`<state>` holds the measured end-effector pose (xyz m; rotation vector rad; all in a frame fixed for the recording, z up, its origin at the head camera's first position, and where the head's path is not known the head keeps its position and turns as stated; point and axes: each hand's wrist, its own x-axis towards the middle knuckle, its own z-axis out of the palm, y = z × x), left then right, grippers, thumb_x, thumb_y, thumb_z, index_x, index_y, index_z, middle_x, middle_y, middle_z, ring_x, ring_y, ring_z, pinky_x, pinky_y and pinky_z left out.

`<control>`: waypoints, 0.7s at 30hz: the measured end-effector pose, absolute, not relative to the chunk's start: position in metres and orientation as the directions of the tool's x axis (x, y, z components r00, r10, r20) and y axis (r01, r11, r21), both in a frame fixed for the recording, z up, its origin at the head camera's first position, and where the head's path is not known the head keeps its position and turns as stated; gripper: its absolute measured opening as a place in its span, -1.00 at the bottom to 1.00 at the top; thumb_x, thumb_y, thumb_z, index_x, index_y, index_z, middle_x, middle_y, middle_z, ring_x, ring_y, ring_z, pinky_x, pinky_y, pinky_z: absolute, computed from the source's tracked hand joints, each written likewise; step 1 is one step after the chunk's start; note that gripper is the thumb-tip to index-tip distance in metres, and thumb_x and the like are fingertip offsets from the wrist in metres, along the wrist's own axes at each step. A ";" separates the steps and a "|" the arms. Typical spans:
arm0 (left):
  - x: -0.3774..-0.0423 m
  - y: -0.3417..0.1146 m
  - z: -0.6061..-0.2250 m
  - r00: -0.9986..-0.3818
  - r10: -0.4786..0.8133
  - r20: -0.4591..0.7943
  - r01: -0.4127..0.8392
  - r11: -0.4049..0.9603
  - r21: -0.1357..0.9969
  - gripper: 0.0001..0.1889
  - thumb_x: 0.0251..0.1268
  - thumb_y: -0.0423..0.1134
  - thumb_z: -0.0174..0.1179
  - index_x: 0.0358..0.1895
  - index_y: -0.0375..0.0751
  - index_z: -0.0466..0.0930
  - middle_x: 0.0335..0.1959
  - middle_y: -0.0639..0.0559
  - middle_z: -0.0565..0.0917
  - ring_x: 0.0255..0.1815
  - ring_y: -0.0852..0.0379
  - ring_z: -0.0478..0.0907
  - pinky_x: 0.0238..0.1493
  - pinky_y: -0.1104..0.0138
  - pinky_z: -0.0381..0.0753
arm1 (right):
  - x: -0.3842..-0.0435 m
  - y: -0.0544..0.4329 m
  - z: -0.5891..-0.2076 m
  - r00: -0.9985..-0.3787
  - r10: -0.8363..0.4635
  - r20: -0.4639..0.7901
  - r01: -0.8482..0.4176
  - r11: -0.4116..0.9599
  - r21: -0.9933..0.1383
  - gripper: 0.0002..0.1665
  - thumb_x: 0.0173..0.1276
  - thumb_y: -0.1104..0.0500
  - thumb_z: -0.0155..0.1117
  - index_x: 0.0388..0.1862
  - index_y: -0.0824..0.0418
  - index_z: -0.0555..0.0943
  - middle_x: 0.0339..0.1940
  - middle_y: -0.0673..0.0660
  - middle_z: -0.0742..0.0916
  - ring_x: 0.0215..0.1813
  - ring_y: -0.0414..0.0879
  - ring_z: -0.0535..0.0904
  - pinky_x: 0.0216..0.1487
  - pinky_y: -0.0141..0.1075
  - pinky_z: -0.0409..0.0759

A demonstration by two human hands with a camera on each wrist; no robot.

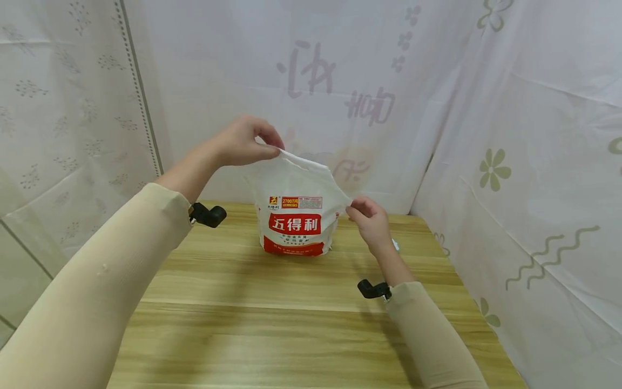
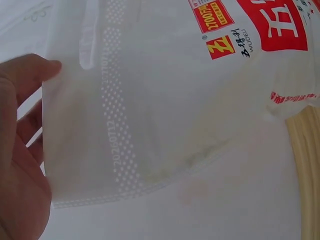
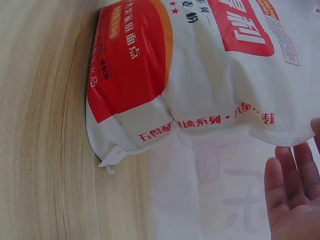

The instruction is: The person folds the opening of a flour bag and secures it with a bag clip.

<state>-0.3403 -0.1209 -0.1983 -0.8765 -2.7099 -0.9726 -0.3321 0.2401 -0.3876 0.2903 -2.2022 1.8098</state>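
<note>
A white and red flour bag (image 1: 295, 224) stands upright on the wooden table, its slack upper part pulled up. At its top left corner, my left hand (image 1: 248, 141) pinches the edge between thumb and fingers. Lower down on the other side, my right hand (image 1: 371, 220) pinches the bag's right edge. The left wrist view shows the dotted seal strip and handle slot of the bag (image 2: 165, 100) beside my left hand (image 2: 22, 145). In the right wrist view my right hand (image 3: 295, 195) is partly cut off at the bag's side edge.
The wooden table (image 1: 252, 324) spreads in front of the bag. White patterned curtains (image 1: 369, 59) hang behind and along both sides. A small pale blue thing (image 1: 396, 245) lies partly hidden behind the right wrist. Black devices (image 1: 209, 215) are worn on both wrists.
</note>
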 end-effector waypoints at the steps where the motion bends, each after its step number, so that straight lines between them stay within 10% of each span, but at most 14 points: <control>1: -0.340 -0.121 -0.198 -0.825 0.479 0.299 0.560 0.627 0.541 -0.77 0.56 -0.18 0.28 0.05 -0.20 0.83 0.12 -0.16 0.78 0.14 -0.10 0.62 0.15 0.04 0.74 | -0.332 0.241 -0.388 -0.943 0.015 0.334 -0.325 0.194 -0.926 -0.81 0.58 0.24 0.36 0.03 0.34 0.72 -0.15 -0.08 0.79 -0.05 -0.19 0.72 0.08 -0.28 0.77; 15: -0.341 -0.104 -0.208 -0.830 0.449 0.331 0.554 0.733 0.394 -0.63 0.45 0.09 0.47 -0.35 -0.16 0.83 -0.18 -0.08 0.75 -0.12 -0.04 0.58 -0.21 0.27 0.62 | -0.329 0.241 -0.389 -0.954 -0.007 0.298 -0.292 0.225 -0.930 -0.75 0.62 0.06 0.39 -0.01 0.22 0.82 -0.05 -0.02 0.85 0.02 -0.16 0.71 0.04 -0.41 0.72; 21: -0.340 -0.090 -0.215 -0.802 0.440 0.404 0.545 0.816 0.193 -0.57 0.43 0.15 0.47 -0.42 -0.12 0.73 -0.26 -0.04 0.69 -0.17 -0.03 0.58 0.15 0.03 0.54 | -0.329 0.240 -0.389 -0.956 0.002 0.294 -0.284 0.245 -0.927 -0.66 0.63 0.06 0.39 0.07 0.33 0.79 -0.06 -0.10 0.84 -0.01 -0.17 0.69 0.05 -0.42 0.70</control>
